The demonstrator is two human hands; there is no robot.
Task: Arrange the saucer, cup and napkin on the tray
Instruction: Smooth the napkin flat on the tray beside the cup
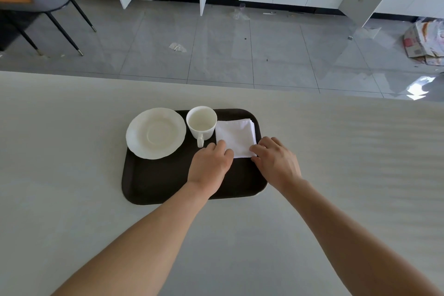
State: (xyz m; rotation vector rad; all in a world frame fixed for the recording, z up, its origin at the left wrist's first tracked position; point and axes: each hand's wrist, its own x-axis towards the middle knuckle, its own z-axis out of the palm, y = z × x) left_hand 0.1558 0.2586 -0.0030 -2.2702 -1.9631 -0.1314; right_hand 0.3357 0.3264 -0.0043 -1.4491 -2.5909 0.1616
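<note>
From the head view we see a dark tray (156, 180) on the pale bench (72, 199). The saucer (155, 133) sits at the tray's ten o'clock, overhanging its rim; the cup (201, 122) stands upright at twelve; the folded napkin (236, 137) lies at two. Left hand (210, 166) and right hand (276, 162) rest loose-fingered on the napkin's near corners, neither grip closed.

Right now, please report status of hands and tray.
Left hand, right hand both on napkin. Saucer, cup on tray. Nothing blocking.
</note>
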